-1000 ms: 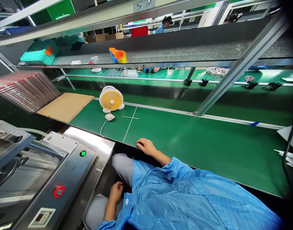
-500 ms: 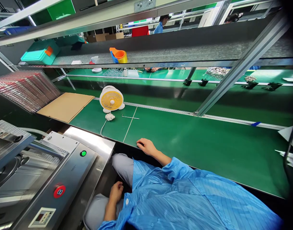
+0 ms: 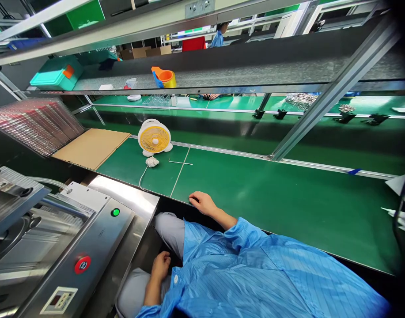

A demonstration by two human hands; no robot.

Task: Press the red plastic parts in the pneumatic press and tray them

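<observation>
My right hand (image 3: 204,202) rests on the front edge of the green work table (image 3: 255,190), its fingers loosely bent and a little apart, holding nothing I can see. Lower down, over my lap by the grey trouser leg, my left hand (image 3: 161,265) is closed with its fingers curled in, and no object shows in it. Beyond the right hand stands a small white fan with a yellow grille (image 3: 155,139). Its white cord is bundled (image 3: 152,162) in front of it. A thin hex key (image 3: 180,162) lies to the right of the cord.
A metal machine (image 3: 99,234) with a green lit button and a red stop button stands at left. Brown cardboard (image 3: 92,145) lies beside stacked clear trays (image 3: 33,123). The shelf above holds a teal box (image 3: 56,73) and orange-yellow tape rolls (image 3: 165,77). A slanted metal post (image 3: 328,97) crosses at right.
Both my hands stay where they were. In the background, a person in blue has shifted slightly to the left.
</observation>
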